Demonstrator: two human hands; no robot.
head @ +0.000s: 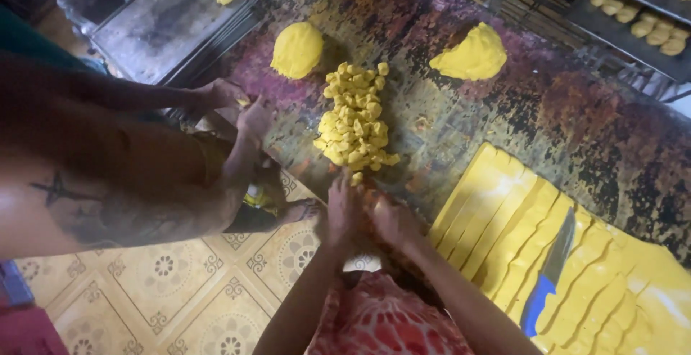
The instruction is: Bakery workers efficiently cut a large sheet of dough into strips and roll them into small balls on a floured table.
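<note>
My left hand (pixel 344 207) and my right hand (pixel 389 219) are pressed close together at the table's near edge, fingers curled; I cannot see what lies between them. Just beyond them is a heap of small cut yellow dough pieces (pixel 356 117), one loose piece (pixel 357 178) nearest my fingers. To my right lies a flat sheet of yellow dough cut into long strips (pixel 504 218), with a blue-handled knife (pixel 548 276) resting on it.
Two yellow dough lumps (pixel 296 49) (pixel 471 56) sit farther back on the stained table (pixel 576 124). Another person's hands (pixel 245 106) work at the table's left edge beside metal trays (pixel 158 27). Racks with shaped dough pieces (pixel 648 24) stand at the back right. Patterned floor tiles (pixel 165 276) lie below.
</note>
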